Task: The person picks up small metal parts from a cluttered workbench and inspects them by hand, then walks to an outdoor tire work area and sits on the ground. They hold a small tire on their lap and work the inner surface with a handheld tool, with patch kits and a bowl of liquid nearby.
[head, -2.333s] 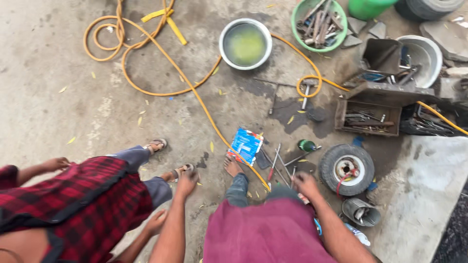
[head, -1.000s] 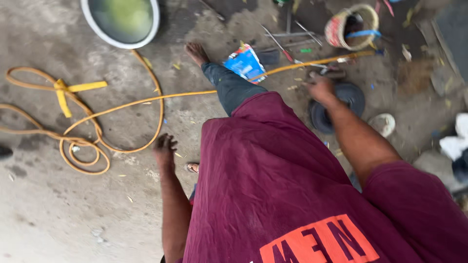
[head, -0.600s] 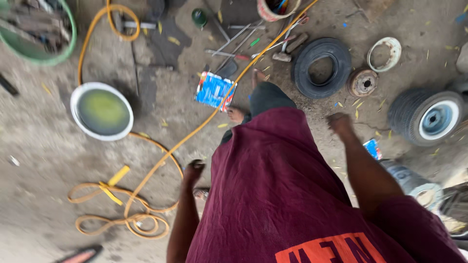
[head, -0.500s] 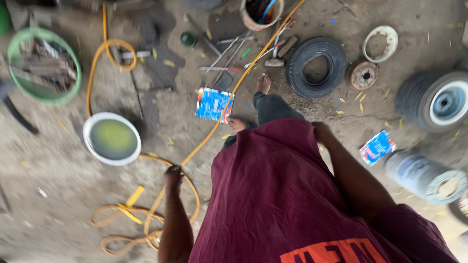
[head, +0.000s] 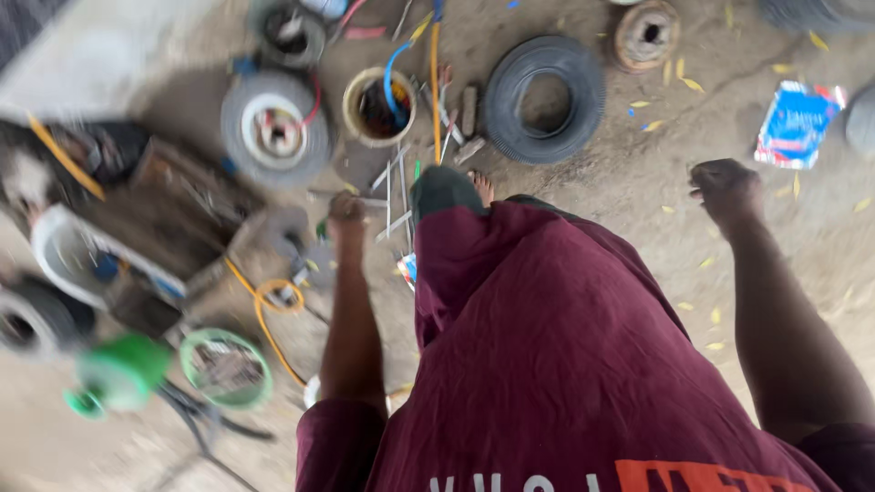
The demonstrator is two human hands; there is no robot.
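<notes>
The person stands over a cluttered concrete floor, with both arms hanging down and away from the body. The left hand (head: 346, 211) hangs at the end of a straight arm, knuckles toward the camera, fingers curled loosely inward; it holds nothing that shows, though motion blur makes it impossible to tell exactly how tightly the fingers close. It hovers above a scatter of thin metal rods (head: 394, 187) lying on the floor beside the person's bare foot (head: 481, 188). The right hand (head: 725, 189) is swung out to the side, the arm slightly bent at the elbow, fingers drawn into a loose fist and empty.

Ahead of the left hand stands a tan bucket (head: 378, 107) with a blue hose in it, and left of that a small wheel with a grey tyre (head: 273, 129). A bare black tyre (head: 545, 98) lies between the 2 hands, farther out. A blue and white packet (head: 797, 123) lies near the right hand. A yellow hose (head: 270, 314) coils on the floor by the left forearm, near a green basin (head: 224, 368).
</notes>
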